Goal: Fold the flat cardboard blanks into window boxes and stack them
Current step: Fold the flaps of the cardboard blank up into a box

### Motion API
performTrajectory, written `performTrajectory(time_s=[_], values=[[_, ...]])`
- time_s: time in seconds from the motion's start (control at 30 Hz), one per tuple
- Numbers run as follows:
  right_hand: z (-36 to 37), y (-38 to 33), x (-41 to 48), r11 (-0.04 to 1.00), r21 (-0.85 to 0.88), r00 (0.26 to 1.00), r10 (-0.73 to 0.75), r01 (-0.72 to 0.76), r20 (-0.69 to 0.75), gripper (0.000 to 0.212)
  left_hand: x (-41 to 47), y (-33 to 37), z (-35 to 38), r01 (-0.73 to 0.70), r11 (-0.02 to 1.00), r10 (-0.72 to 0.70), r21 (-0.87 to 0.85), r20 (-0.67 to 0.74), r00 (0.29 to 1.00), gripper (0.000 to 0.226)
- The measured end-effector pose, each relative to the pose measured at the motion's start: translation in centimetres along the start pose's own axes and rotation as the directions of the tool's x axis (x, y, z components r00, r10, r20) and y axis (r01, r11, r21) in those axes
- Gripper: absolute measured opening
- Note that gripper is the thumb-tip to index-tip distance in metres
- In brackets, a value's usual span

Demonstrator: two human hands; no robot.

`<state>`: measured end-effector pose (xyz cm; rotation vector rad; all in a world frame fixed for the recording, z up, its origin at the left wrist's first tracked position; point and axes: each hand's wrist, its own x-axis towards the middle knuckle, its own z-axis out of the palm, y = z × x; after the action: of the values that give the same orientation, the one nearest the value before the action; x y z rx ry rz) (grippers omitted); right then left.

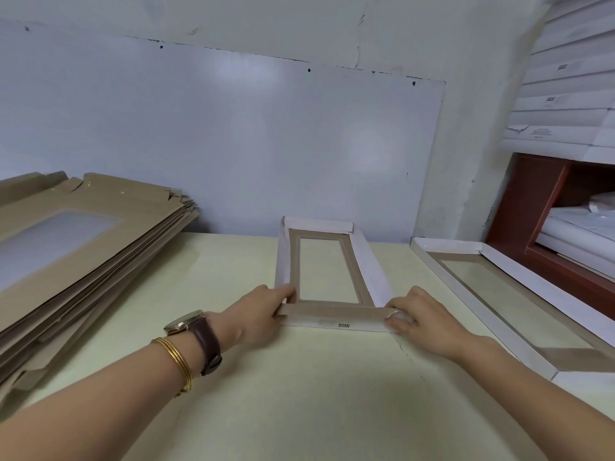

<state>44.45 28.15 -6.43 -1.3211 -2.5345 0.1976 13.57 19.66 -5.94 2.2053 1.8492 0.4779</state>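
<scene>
The half-formed window box [361,261] lies on the tabletop [266,394] straight ahead, its long axis running away from the person, with three walls standing. Its near end flap [332,317] lies crosswise between the hands. The left hand [263,314] pinches the flap's left end with curled fingers [281,291], and the right hand [416,319] grips the right end likewise. Both are equally near, so raising the flap looks like a two-handed push forward. Flat blanks [83,244] lie stacked at the left

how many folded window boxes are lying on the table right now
2. The centre box sits mid-table, left hand and right hand gripping its near end. The right box lies by the table's right edge. More may be nested beneath it.
</scene>
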Motion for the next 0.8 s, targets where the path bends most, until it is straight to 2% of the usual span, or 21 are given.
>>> performTrajectory(time_s=[0.13,0.27,0.43,0.6,0.7,0.8], values=[[-0.5,0.0,0.8,0.992,0.102,0.997,0.075,-0.077,0.02,0.014,0.4,0.0,-0.5,0.048,0.998,-0.048,-0.049,-0.001,0.999,0.013],[-1.0,0.0,1.2,0.981,0.186,0.998,0.062,-0.064,0.012,0.014,0.8,0.3,-1.0,0.09,0.995,-0.088,-0.043,0.046,0.995,0.027],[-1.2,0.2,1.4,0.953,0.292,0.996,0.084,-0.082,0.007,0.008,1.3,0.2,-1.7,0.175,0.978,-0.165,-0.111,0.089,0.982,0.021],[-0.3,0.1,1.7,0.965,0.237,0.994,0.109,-0.109,0.013,0.026,1.6,0.3,-1.8,0.201,0.962,-0.195,-0.186,0.051,0.979,0.01],[0.3,0.2,1.6,0.967,0.233,0.995,0.1,-0.098,0.006,0.029,1.7,0.2,-1.7,0.199,0.94,-0.197,-0.276,0.036,0.98,0.024],[0.7,0.2,1.7,0.976,0.197,0.995,0.092,-0.095,0.021,0.023,1.8,0.1,-1.5,0.161,0.942,-0.158,-0.296,0.035,0.987,0.029]])
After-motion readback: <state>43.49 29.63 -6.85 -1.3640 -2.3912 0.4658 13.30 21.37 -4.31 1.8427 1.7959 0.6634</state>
